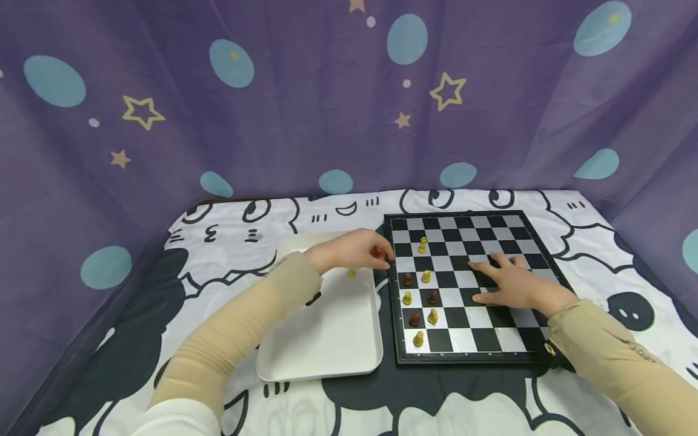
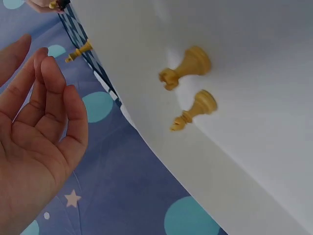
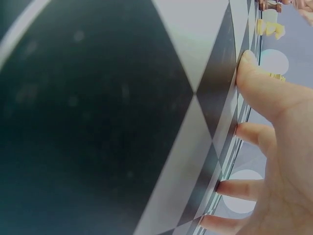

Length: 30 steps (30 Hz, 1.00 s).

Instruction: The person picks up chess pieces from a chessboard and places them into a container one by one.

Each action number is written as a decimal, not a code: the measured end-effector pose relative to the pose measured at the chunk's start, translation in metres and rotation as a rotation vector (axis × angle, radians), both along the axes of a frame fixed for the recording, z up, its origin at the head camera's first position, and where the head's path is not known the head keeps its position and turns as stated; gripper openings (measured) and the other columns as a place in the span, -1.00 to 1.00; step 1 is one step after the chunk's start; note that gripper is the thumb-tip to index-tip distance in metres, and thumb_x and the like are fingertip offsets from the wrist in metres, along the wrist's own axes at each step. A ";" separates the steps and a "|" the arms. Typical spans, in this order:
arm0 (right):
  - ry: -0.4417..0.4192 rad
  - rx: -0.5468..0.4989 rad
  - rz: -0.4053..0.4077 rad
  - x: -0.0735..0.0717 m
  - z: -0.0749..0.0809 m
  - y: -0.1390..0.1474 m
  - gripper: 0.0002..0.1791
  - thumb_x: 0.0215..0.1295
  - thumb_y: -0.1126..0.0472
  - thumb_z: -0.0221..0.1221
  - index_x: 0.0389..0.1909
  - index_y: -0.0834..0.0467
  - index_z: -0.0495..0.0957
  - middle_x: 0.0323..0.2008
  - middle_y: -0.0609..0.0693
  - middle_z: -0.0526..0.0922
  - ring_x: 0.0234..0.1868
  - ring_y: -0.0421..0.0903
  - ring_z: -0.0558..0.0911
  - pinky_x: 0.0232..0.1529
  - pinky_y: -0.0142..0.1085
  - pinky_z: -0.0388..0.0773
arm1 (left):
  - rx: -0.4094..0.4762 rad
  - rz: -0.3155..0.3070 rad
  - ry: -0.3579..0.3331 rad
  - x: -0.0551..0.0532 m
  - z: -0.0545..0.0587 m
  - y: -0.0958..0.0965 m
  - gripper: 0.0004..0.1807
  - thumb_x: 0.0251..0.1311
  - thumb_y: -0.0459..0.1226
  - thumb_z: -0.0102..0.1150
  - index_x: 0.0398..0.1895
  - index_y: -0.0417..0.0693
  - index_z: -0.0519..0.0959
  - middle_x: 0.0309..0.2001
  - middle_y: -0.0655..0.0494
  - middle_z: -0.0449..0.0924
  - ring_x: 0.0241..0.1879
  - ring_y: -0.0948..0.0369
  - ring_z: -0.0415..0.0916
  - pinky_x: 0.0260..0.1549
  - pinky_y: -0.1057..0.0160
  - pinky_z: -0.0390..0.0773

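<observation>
My left hand (image 1: 357,248) hovers above the far right side of the white tray (image 1: 327,363), near the chessboard's left edge. Its fingers bend loosely, and nothing shows between them in the left wrist view. Two yellow chess pieces (image 2: 188,67) are in the tray in that view. On the black-and-white chessboard (image 1: 482,339), my right hand (image 1: 515,284) rests with its fingers spread, fingertips touching the squares. Several yellow chess pieces (image 1: 418,339) and three dark brown chess pieces (image 1: 414,319) stand on the board's left columns.
Tray and board lie side by side on a cartoon-print cloth (image 1: 289,412), the board to the right. Behind them hangs a purple curtain (image 1: 305,121) with stars and blue ovals. A dark thing (image 1: 313,298) in the tray is partly hidden by the left sleeve (image 1: 256,315).
</observation>
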State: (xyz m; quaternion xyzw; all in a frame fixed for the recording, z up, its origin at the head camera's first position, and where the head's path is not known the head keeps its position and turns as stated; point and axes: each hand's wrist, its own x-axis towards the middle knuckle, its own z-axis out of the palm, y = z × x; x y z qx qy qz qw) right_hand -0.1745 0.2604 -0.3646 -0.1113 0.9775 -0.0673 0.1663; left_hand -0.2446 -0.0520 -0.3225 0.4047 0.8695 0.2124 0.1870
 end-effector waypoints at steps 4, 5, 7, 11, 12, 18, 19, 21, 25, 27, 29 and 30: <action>0.003 -0.003 0.002 0.000 0.000 -0.001 -0.03 0.03 -0.43 0.14 0.36 0.08 0.24 0.30 0.45 0.04 0.21 0.57 0.06 -0.04 0.44 0.26 | -0.023 -0.009 0.010 0.001 -0.001 0.008 -0.74 0.22 -0.24 0.21 -0.06 -0.14 0.63 -0.36 0.14 0.58 -0.43 0.30 0.37 -0.39 0.41 0.38; 0.004 -0.003 0.003 0.001 0.000 -0.001 -0.04 0.04 -0.42 0.14 0.36 0.08 0.24 0.30 0.45 0.04 0.21 0.57 0.06 -0.04 0.43 0.27 | -0.029 -0.011 0.014 0.001 -0.001 0.010 -0.74 0.22 -0.23 0.21 -0.06 -0.14 0.63 -0.36 0.14 0.58 -0.42 0.30 0.38 -0.39 0.41 0.39; 0.008 -0.005 0.003 0.000 0.000 -0.001 -0.04 0.04 -0.42 0.15 0.36 0.08 0.25 0.30 0.45 0.05 0.20 0.57 0.06 -0.04 0.42 0.28 | -0.037 -0.014 0.018 0.002 -0.001 0.013 -0.73 0.22 -0.24 0.21 -0.05 -0.14 0.63 -0.36 0.14 0.58 -0.42 0.30 0.38 -0.39 0.42 0.39; 0.013 -0.006 0.006 0.000 0.000 -0.001 -0.04 0.03 -0.42 0.15 0.35 0.08 0.25 0.30 0.46 0.05 0.20 0.56 0.07 -0.05 0.42 0.28 | -0.047 -0.022 0.027 0.004 0.000 0.020 -0.72 0.22 -0.24 0.22 -0.03 -0.13 0.61 -0.37 0.14 0.55 -0.40 0.28 0.37 -0.35 0.41 0.38; 0.014 -0.006 0.005 0.000 0.000 -0.002 -0.04 0.03 -0.42 0.15 0.35 0.09 0.26 0.30 0.45 0.05 0.20 0.56 0.07 -0.04 0.43 0.27 | -0.050 -0.025 0.028 0.004 -0.001 0.021 -0.72 0.21 -0.25 0.22 -0.03 -0.13 0.61 -0.38 0.15 0.54 -0.40 0.28 0.36 -0.35 0.40 0.37; 0.015 -0.004 0.008 -0.001 0.000 -0.002 -0.02 0.02 -0.45 0.12 0.36 0.08 0.25 0.30 0.45 0.04 0.21 0.56 0.07 -0.04 0.44 0.26 | -0.083 -0.047 0.051 0.005 -0.003 0.030 -0.73 0.22 -0.23 0.22 -0.04 -0.11 0.61 -0.45 0.18 0.48 -0.46 0.31 0.32 -0.37 0.40 0.35; 0.016 -0.006 0.008 -0.001 0.000 -0.002 -0.02 0.02 -0.45 0.12 0.36 0.08 0.25 0.31 0.45 0.04 0.21 0.56 0.06 -0.04 0.44 0.26 | -0.091 -0.049 0.052 0.005 -0.003 0.032 -0.73 0.22 -0.22 0.22 -0.05 -0.10 0.61 -0.46 0.18 0.47 -0.46 0.31 0.31 -0.38 0.40 0.34; 0.015 -0.009 0.007 -0.001 -0.001 -0.002 -0.02 0.02 -0.45 0.12 0.36 0.08 0.25 0.31 0.45 0.04 0.22 0.55 0.06 -0.04 0.43 0.26 | -0.108 -0.050 0.049 0.005 -0.003 0.034 -0.74 0.22 -0.21 0.22 -0.05 -0.09 0.62 -0.47 0.19 0.45 -0.47 0.32 0.30 -0.39 0.41 0.33; 0.011 -0.006 0.008 -0.001 -0.001 0.000 0.00 0.00 -0.47 0.12 0.36 0.08 0.24 0.30 0.46 0.04 0.21 0.56 0.06 -0.05 0.44 0.26 | -0.140 -0.041 0.040 0.007 -0.003 0.039 -0.73 0.21 -0.21 0.22 -0.05 -0.09 0.63 -0.45 0.18 0.47 -0.46 0.31 0.30 -0.41 0.41 0.33; 0.004 -0.002 0.004 -0.001 -0.001 0.000 0.01 -0.01 -0.48 0.11 0.36 0.08 0.24 0.30 0.46 0.03 0.20 0.57 0.05 -0.05 0.44 0.26 | -0.150 -0.043 0.037 0.008 -0.003 0.041 -0.73 0.21 -0.22 0.23 -0.04 -0.09 0.62 -0.42 0.16 0.50 -0.45 0.30 0.32 -0.41 0.40 0.34; 0.003 0.000 0.005 -0.001 -0.001 0.001 0.02 -0.01 -0.48 0.11 0.36 0.09 0.24 0.29 0.47 0.04 0.20 0.58 0.05 -0.05 0.44 0.26 | -0.159 -0.050 0.037 0.009 -0.004 0.043 -0.72 0.20 -0.23 0.23 -0.03 -0.09 0.62 -0.38 0.14 0.53 -0.43 0.30 0.34 -0.39 0.40 0.36; 0.001 0.002 0.004 -0.001 -0.001 0.001 0.02 -0.01 -0.48 0.11 0.36 0.09 0.24 0.29 0.47 0.03 0.20 0.58 0.05 -0.05 0.45 0.25 | -0.163 -0.055 0.037 0.009 -0.005 0.044 -0.71 0.20 -0.23 0.23 -0.02 -0.09 0.62 -0.36 0.13 0.55 -0.42 0.30 0.35 -0.38 0.41 0.38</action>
